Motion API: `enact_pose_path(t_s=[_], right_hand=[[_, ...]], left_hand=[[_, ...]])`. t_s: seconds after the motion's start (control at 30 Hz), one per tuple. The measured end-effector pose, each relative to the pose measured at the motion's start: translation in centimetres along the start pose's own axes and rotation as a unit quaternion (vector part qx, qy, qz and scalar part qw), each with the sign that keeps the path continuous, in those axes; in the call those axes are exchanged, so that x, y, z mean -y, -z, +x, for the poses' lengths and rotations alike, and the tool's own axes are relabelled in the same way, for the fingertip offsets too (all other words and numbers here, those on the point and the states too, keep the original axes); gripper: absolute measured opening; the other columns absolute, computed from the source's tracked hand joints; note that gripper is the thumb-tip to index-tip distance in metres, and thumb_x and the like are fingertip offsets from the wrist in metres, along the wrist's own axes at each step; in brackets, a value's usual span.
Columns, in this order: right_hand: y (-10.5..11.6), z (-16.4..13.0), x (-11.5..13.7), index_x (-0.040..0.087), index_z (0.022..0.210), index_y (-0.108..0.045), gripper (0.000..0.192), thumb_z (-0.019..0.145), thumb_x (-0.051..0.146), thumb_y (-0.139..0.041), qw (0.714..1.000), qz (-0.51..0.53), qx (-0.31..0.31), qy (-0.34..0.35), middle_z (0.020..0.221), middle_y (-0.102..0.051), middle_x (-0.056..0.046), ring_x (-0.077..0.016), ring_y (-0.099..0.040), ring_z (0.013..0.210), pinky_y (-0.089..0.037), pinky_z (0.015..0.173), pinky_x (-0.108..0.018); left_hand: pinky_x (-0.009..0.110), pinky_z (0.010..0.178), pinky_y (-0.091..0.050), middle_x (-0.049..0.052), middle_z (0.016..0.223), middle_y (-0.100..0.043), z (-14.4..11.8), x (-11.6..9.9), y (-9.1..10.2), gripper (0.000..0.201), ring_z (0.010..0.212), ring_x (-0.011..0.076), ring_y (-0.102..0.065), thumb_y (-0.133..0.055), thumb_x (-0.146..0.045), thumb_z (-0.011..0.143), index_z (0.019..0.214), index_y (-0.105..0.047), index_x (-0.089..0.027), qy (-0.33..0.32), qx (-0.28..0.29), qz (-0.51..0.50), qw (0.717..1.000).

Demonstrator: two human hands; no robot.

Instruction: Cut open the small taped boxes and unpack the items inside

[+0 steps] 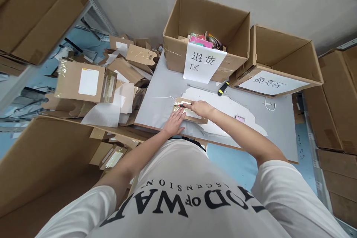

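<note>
A small taped cardboard box with a white label lies on the grey table in front of me. My left hand rests flat at its left near edge, fingers stretched out and touching it. My right hand is closed around a box cutter, of which a little red and black shows over the taped left end of the box. The rest of the cutter is hidden by the fingers. Beyond them lies a yellow and black cutter. A small pinkish item is right of my forearm.
At the back of the table stand two large open boxes with paper signs, the left one holding colourful packages, the right one beside it. Opened cartons pile up on the left. A big open carton stands near my left arm.
</note>
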State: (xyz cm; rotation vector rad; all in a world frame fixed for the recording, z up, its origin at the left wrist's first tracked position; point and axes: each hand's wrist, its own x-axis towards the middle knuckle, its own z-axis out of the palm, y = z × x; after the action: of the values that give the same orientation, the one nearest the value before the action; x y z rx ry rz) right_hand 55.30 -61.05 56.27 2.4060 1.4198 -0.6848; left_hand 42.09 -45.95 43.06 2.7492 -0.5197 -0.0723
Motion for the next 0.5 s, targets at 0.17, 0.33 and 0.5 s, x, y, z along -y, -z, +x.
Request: enact_pose_path(t_s=[0.17,0.33,0.5], right_hand=[[1.1,0.1,0.8,0.025,0.144,-0.032,0.049,0.095,0.018,-0.031,1.0,-0.007,0.002,-0.005,0.114,-0.063,-0.017,-0.0285,-0.066,0.098,-0.048,0.069,-0.032],[1.6,0.3,0.9,0.023,0.143,-0.034,0.048,0.095,0.017,-0.031,1.0,-0.006,0.0,-0.012,0.115,-0.063,-0.019,-0.0304,-0.065,0.099,-0.049,0.07,-0.035],[0.4,-0.3,0.6,0.027,0.145,-0.028,0.051,0.096,0.019,-0.031,1.0,0.016,0.005,-0.02,0.119,-0.06,-0.017,-0.0272,-0.065,0.099,-0.048,0.073,-0.033]], left_hand=[[0.047,0.114,-0.017,0.018,0.153,-0.024,0.0,0.0,0.1,0.079,0.144,0.0301,-0.013,-0.057,-0.036,0.08,0.147,-0.023,-0.01,0.006,0.007,0.005,1.0],[0.047,0.114,-0.017,0.018,0.153,-0.023,0.1,0.1,0.0,0.08,0.144,0.0302,-0.012,-0.059,-0.035,0.079,0.146,-0.024,-0.008,0.006,0.011,0.006,1.0],[0.048,0.114,-0.017,0.019,0.153,-0.023,0.1,0.1,0.0,0.083,0.144,0.0303,-0.012,-0.059,-0.034,0.078,0.147,-0.022,-0.01,0.003,0.016,0.006,1.0]])
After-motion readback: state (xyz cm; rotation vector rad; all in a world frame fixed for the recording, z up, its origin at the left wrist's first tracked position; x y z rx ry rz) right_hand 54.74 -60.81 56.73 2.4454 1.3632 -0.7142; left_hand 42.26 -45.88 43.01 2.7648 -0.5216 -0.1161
